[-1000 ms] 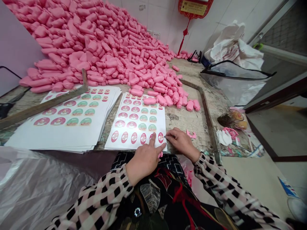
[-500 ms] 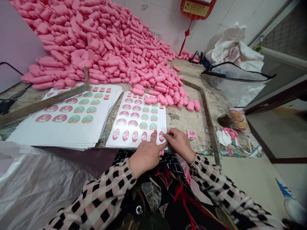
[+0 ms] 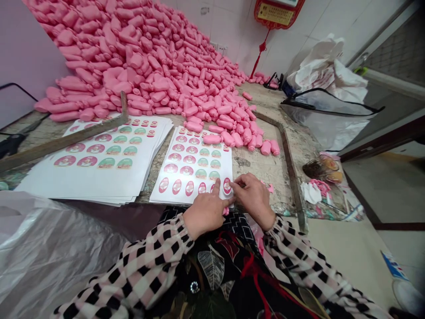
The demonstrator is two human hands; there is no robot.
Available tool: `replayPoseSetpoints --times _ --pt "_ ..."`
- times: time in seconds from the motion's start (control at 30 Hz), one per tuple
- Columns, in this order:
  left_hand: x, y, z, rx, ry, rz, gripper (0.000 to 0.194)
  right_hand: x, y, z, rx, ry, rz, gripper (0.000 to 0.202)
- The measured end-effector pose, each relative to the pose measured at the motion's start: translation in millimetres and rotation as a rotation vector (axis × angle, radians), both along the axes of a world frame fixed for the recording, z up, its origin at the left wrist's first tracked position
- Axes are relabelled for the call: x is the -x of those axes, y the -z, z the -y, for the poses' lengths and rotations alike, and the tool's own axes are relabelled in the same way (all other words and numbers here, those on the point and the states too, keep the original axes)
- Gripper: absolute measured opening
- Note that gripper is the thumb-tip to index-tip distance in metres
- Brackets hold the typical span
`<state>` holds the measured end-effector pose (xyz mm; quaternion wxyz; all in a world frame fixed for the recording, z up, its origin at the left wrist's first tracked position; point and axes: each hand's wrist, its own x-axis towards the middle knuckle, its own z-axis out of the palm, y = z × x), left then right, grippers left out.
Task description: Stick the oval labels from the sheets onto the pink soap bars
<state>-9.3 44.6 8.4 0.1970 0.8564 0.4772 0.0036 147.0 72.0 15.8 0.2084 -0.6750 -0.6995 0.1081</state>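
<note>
A sheet of stickers point(image 3: 179, 179) lies at the table's near edge, printed with pink and green labels and a bottom row of pink ovals. My right hand point(image 3: 254, 197) is closed in a pinch at the right edge of the last oval sticker point(image 3: 227, 186), which seems to be lifting from the sheet. My left hand point(image 3: 207, 212) rests on the sheet's lower right part, index finger stretched over the labels. Its other fingers curl round a small pink bottle point(image 3: 226, 211), mostly hidden beneath the hand.
A large heap of pink bottles point(image 3: 149, 66) covers the back of the table, some lying on the sheet's top edge. More sticker sheets point(image 3: 83, 181) lie left under a wooden strip point(image 3: 66, 144). Another strip point(image 3: 290, 168), a brush point(image 3: 314, 168) and a clear bag point(image 3: 332, 122) are right.
The view has shifted slightly. My right hand has moved a little, now covering part of a small pink piece on the table. My left hand stays on the sheet.
</note>
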Motion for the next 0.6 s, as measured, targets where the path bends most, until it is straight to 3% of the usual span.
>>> replayPoseSetpoints --times 0.17,0.27,0.37,0.47,0.53,0.6 --pt "7 -1.3 2 0.075 -0.085 0.177 0.055 -13 -5.7 -9 0.042 0.056 -0.342 0.026" --pt "15 -4.5 2 0.154 -0.228 0.543 0.053 -15 -8.9 -8 0.049 0.040 -0.690 0.027" --pt "21 -9.4 0 0.499 -0.498 1.074 0.048 -5 -13.9 0 0.078 -0.007 -0.920 0.026" --pt "22 -12.2 -3 0.925 -0.693 1.570 0.049 12 -18.0 12 0.133 -0.086 -0.915 0.025" --pt "22 -11.7 -4 1.042 -0.766 1.758 0.048 22 -19.1 18 0.148 -0.122 -0.857 0.024" --pt "20 -9.9 -4 1.057 -0.794 1.833 0.047 29 -18.4 23 0.147 -0.140 -0.798 0.023"
